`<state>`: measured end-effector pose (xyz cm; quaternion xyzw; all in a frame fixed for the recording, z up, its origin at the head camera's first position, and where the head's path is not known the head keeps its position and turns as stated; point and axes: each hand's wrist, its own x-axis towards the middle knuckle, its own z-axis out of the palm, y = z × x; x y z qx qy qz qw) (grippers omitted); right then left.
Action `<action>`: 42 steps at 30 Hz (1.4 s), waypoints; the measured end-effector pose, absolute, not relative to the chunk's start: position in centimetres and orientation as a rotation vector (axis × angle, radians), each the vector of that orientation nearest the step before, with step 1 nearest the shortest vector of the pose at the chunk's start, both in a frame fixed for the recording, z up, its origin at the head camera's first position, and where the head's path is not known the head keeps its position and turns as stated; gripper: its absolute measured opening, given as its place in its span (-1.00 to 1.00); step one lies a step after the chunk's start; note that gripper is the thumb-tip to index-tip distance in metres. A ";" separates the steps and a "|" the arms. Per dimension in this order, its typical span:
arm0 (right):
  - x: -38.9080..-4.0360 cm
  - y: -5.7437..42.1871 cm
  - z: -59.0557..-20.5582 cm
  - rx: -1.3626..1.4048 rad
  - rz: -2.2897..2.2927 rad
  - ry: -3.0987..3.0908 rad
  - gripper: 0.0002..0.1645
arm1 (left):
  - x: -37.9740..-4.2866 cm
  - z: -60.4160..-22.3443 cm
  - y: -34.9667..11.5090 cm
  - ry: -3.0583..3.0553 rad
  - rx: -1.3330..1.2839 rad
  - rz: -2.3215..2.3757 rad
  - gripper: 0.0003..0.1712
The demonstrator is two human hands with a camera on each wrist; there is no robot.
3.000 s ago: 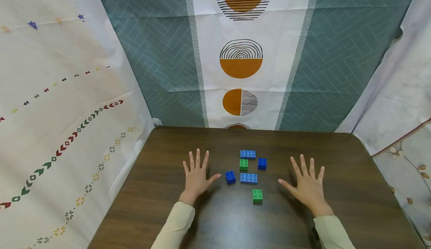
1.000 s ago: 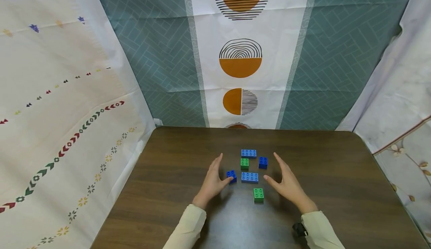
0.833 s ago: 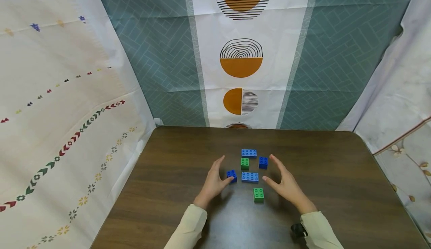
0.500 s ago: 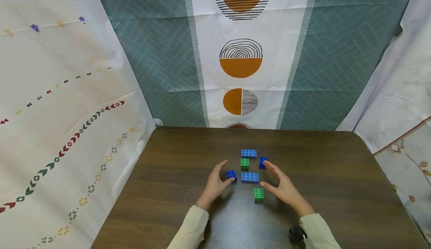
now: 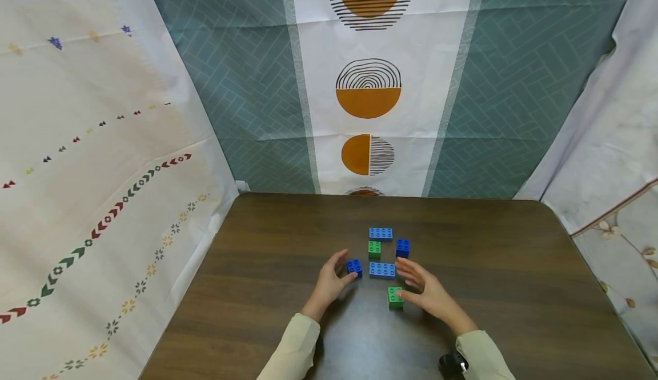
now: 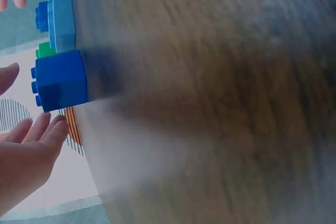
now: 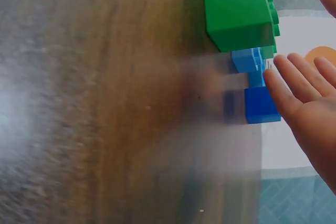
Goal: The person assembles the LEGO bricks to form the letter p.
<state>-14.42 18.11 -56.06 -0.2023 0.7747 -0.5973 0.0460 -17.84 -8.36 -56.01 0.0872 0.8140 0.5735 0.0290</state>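
Note:
My left hand hovers beside a dark blue toy building brick, fingers and thumb relaxed and spread around it. In the left wrist view the fingertips come close to that brick's side, while the thumb stays apart from it; contact cannot be told. My right hand is at the near green brick, its thumb tip overlapping the brick's edge in the head view. The right wrist view shows a gap between this green brick and the thumb, with the fingers loosely extended. Neither hand holds anything.
Between the hands lies a light blue long brick. Behind it are a small green brick, another dark blue brick and a second light blue brick. All sit on the brown wooden table. Patterned cloths hang around it.
Both hands have come inward from lying spread wide apart. The left hand has reached the left dark blue brick; the right has moved left and nearer, to the near green brick. The bricks have stayed put.

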 end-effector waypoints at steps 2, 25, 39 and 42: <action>-14.3 18.1 -56.3 -0.601 -1.821 2.330 -0.12 | -17.9 -56.1 -8.4 2.501 0.270 1.787 -0.33; -13.8 18.5 -57.5 -0.632 -1.806 2.135 -0.30 | -18.3 -57.3 -7.9 2.522 0.154 1.744 -0.54; -13.8 18.8 -57.9 -0.539 -1.698 2.248 -0.42 | -18.3 -57.3 -7.8 2.572 0.180 1.705 -0.61; -13.9 18.8 -58.0 -0.510 -1.690 2.246 -0.44 | -18.3 -57.2 -7.9 2.572 0.176 1.711 -0.62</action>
